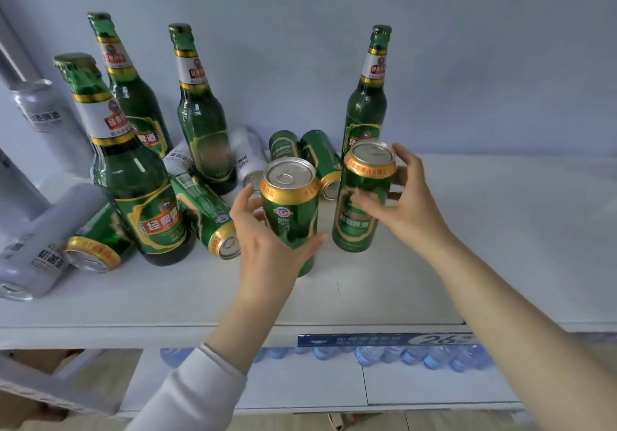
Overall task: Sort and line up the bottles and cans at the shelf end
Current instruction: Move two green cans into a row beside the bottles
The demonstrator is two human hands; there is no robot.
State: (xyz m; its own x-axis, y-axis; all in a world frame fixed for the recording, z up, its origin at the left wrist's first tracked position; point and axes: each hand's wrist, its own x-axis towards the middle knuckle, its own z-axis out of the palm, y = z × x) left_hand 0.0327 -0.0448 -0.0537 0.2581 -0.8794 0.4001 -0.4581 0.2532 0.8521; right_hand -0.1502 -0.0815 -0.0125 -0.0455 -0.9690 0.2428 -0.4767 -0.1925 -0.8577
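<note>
Green cans, head view: your left hand [267, 247] wraps one upright can [289, 210]; your right hand [397, 203] clasps the can beside it [362, 197], just before a bottle [367, 96]. Toppled cans [207, 213] lie nearer your left.

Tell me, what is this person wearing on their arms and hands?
The left hand is bare, with a white long sleeve ending in a ribbed cuff at the wrist. The right hand and forearm are bare, with no sleeve in view. No gloves, rings or watch show.
</note>
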